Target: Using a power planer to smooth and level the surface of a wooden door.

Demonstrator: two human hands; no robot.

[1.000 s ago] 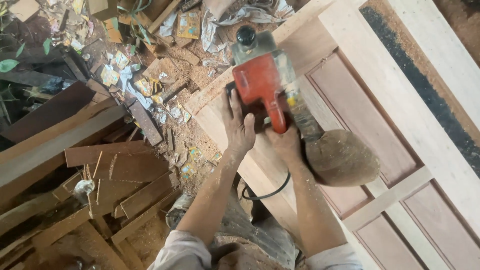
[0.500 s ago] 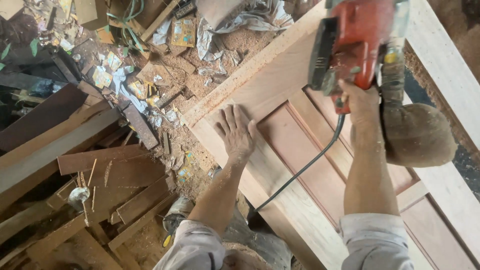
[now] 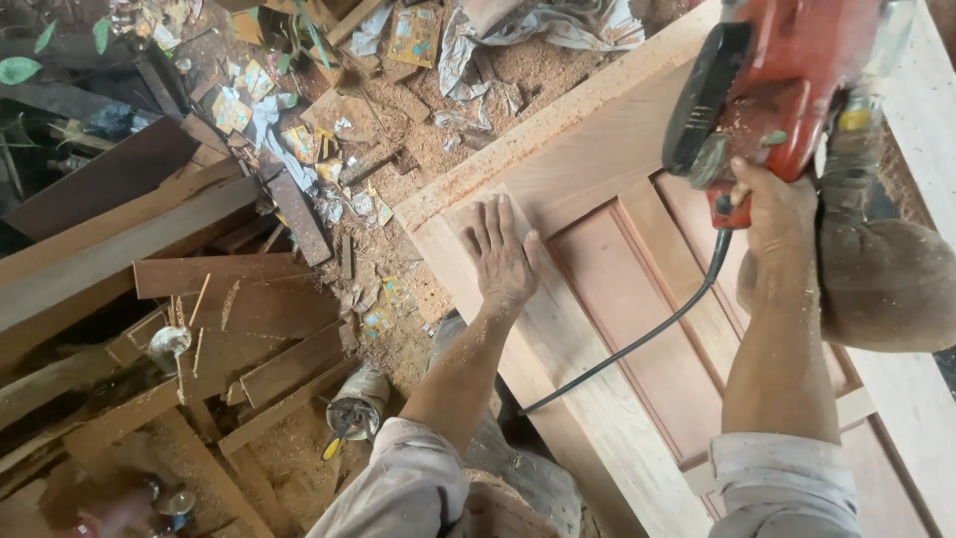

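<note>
Sander (image 3: 772, 95), red w/ black base, held up above wooden door (image 3: 637, 329), upper right. Right hand (image 3: 777, 214) fingers wrapped tight round its handle; black cord (image 3: 637, 344) hangs below. Left hand (image 3: 501, 254) flat, fingers spread, on door's frame near sawdust-strewn floor (image 3: 398, 139).

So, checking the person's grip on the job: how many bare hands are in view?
2. The left hand lies flat on the pale wooden panelled door. The right hand grips the red power sander, lifted above the door. None seem hidden.
</note>
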